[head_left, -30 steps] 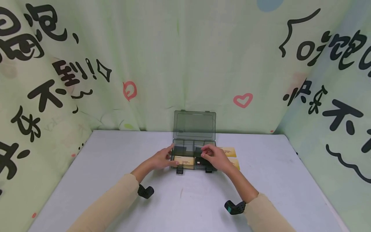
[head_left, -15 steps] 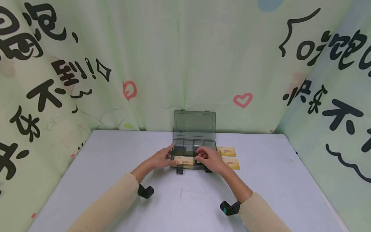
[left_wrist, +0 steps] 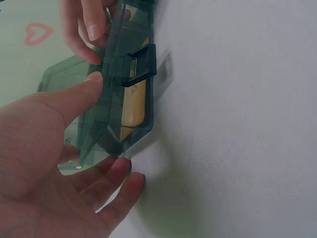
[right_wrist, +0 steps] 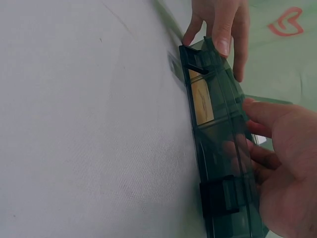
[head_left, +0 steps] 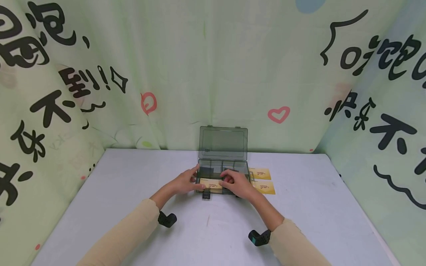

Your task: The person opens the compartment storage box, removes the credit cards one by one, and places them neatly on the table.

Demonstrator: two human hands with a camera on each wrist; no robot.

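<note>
A translucent dark-grey storage box [head_left: 223, 143] with dividers stands with its lid raised at the back. My left hand [head_left: 183, 182] holds its left end, thumb on the front rim and fingers along the side wall; the left wrist view shows those fingers at the box's lower corner. A stack of yellow printed cards [head_left: 210, 183] fills the front-left compartment. Over the middle of the box, my right hand [head_left: 237, 184] has bent fingers reaching inside, thumb right at the stack's right end. I cannot tell whether it pinches anything. It hides most of the front-right compartment.
Two yellow cards [head_left: 260, 173] lie on the white table [head_left: 159, 236], just right of the box. A dark flat piece [head_left: 206, 171] sits in the rear-left compartment. One front latch [head_left: 206, 194] hangs down. Behind the table hangs a printed curtain [head_left: 179, 74].
My right hand has moved left, from the front-right compartment to the edge of the card stack, uncovering more of the loose cards. The left hand and the box have stayed in place.
</note>
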